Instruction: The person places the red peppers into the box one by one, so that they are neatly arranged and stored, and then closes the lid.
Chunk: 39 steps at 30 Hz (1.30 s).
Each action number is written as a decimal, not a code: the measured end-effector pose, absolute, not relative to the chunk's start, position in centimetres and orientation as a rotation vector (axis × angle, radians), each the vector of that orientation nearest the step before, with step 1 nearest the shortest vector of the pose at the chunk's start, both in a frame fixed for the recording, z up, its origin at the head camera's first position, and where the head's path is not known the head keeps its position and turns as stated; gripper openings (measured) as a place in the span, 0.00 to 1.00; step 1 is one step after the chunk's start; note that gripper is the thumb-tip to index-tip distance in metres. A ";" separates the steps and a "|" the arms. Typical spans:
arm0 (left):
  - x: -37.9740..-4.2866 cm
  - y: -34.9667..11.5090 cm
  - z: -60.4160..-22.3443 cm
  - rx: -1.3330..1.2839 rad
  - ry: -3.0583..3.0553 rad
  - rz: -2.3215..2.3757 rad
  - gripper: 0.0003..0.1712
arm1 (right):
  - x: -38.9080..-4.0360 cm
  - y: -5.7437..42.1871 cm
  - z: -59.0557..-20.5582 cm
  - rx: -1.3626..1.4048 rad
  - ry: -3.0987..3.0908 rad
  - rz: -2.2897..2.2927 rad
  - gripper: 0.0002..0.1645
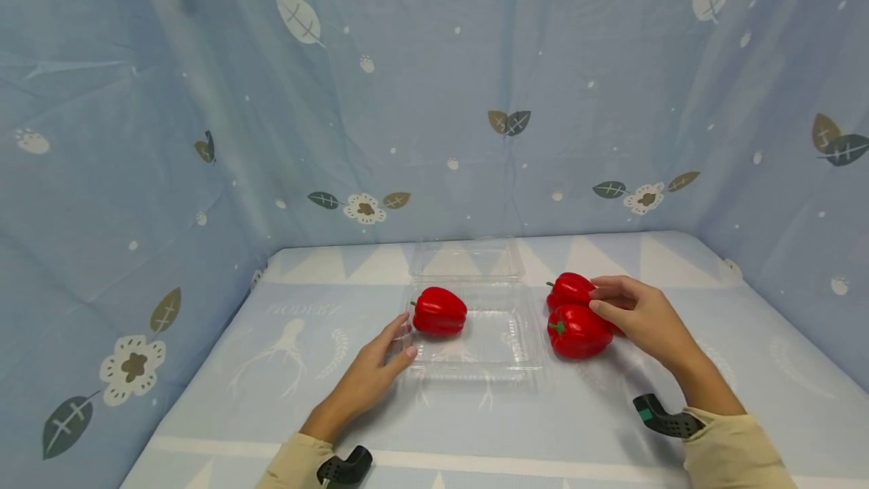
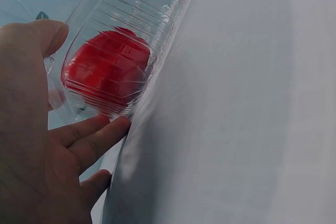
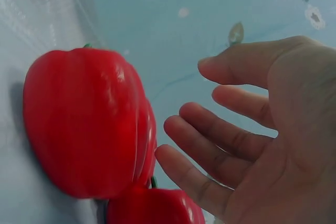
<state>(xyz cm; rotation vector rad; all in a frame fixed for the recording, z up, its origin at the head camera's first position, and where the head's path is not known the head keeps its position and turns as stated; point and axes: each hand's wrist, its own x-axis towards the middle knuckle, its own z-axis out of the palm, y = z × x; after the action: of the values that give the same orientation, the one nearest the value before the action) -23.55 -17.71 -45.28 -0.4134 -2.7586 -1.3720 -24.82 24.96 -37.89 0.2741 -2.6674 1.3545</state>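
Note:
A clear plastic clamshell box lies on the table with its lid folded back. One red bell pepper lies in its left part, also visible through the ribbed wall in the left wrist view. My left hand is at the box's left side, fingers extended and touching its corner. Right of the box, red bell peppers sit close together, one partly hidden behind the front one. Over their right side hovers my right hand, fingers loosely bent, apart from the large pepper in the right wrist view.
The table bears a pale patterned cloth. Blue curtains with leaves and flowers stand behind it and at both sides. Black wrist devices sit at the cuffs of both sleeves.

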 end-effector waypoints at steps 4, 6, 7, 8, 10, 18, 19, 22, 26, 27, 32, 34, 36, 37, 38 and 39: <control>-23.6 -17.7 -45.2 -0.415 -2.757 -1.370 0.38 | -24.8 25.1 -38.2 0.282 -2.697 1.272 0.33; -23.6 -17.7 -45.2 -0.415 -2.758 -1.369 0.38 | -24.8 25.1 -38.4 0.290 -2.712 1.238 0.32; -23.6 -17.7 -45.2 -0.415 -2.759 -1.370 0.38 | -24.8 25.1 -38.5 0.293 -2.717 1.226 0.32; -23.6 -17.7 -45.2 -0.415 -2.759 -1.373 0.38 | -24.8 25.1 -38.5 0.298 -2.722 1.213 0.32; -23.5 -17.7 -45.2 -0.416 -2.759 -1.378 0.38 | -24.8 25.1 -38.6 0.307 -2.725 1.196 0.32; -23.5 -17.7 -45.2 -0.424 -2.751 -1.384 0.38 | -24.6 25.3 -39.2 0.408 -2.715 1.112 0.32; -23.5 -17.7 -45.2 -0.423 -2.752 -1.383 0.38 | -24.7 25.3 -39.3 0.431 -2.714 1.098 0.32; -23.6 -17.7 -45.3 -0.415 -2.758 -1.380 0.38 | -24.7 25.3 -39.7 0.486 -2.710 1.068 0.32; -23.6 -17.7 -45.3 -0.407 -2.762 -1.382 0.38 | -24.7 25.3 -40.0 0.515 -2.712 1.058 0.33; -23.6 -17.7 -45.3 -0.406 -2.763 -1.381 0.38 | -24.7 25.3 -40.1 0.515 -2.715 1.060 0.33; -23.6 -17.6 -45.2 -0.397 -2.768 -1.376 0.38 | -24.8 25.3 -40.4 0.513 -2.724 1.052 0.34; -23.7 -17.6 -45.2 -0.397 -2.767 -1.377 0.38 | -24.8 25.3 -40.5 0.517 -2.724 1.039 0.34; -23.7 -17.6 -45.2 -0.396 -2.765 -1.380 0.38 | -24.8 25.3 -40.6 0.524 -2.727 1.031 0.34; -23.7 -17.6 -45.2 -0.397 -2.765 -1.382 0.38 | -24.8 25.3 -40.6 0.525 -2.730 1.022 0.34; -23.6 -17.6 -45.2 -0.398 -2.764 -1.383 0.38 | -24.8 25.3 -40.7 0.526 -2.731 1.012 0.34; -23.7 -17.6 -45.2 -0.401 -2.763 -1.384 0.38 | -24.9 25.4 -40.7 0.527 -2.733 1.003 0.34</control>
<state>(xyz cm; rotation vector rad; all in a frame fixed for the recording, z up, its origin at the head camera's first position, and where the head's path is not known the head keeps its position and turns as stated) -23.66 -17.61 -45.18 -0.4008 -2.7632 -1.3839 -24.85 25.36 -40.74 0.5272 -2.7332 1.0031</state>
